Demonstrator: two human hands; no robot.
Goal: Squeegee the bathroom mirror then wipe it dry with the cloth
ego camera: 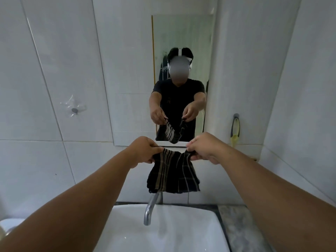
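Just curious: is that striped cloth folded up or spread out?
Spread out: both hands pinch the cloth's top corners, letting it hang.

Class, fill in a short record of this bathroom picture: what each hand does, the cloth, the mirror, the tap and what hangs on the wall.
left hand: pinches cloth's top left corner
right hand: pinches top right corner
cloth: dark, striped, hanging spread above tap
mirror: untouched by cloth
tap: over white basin
squeegee: apparently the yellow-tipped tool on the wall hook, right of the mirror
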